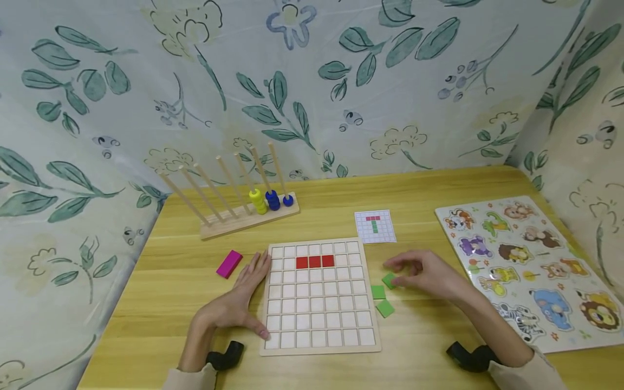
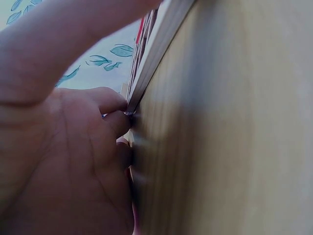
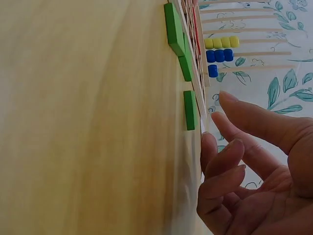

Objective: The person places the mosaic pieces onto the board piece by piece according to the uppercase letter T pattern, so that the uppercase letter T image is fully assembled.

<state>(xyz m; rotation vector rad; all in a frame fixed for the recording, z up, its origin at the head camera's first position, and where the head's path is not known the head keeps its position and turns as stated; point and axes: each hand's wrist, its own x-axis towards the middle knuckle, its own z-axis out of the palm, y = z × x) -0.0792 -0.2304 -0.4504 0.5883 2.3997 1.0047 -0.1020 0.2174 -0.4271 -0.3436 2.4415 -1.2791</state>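
A wooden grid board [image 1: 319,351] lies flat with three red square tiles [image 1: 314,261] side by side in its second row from the top. Along its left edge rests my left hand [image 1: 236,303], thumb touching the lower left corner and fingers by the upper side. My right hand [image 1: 424,275] hovers right of the board, thumb and forefinger apart around the topmost green tile [image 1: 388,280]. That tile [image 3: 190,110] still lies on the table in the right wrist view, with nothing between the fingertips. Two more green tiles [image 1: 378,292] [image 1: 385,309] lie close by.
Behind the board stand a pegged counting rack [image 1: 229,222] with yellow and blue beads and a pattern card [image 1: 375,226] showing a T shape. A magenta block [image 1: 229,264] lies left of my left hand. An animal puzzle board [image 1: 528,254] lies on the right, partly under my right forearm.
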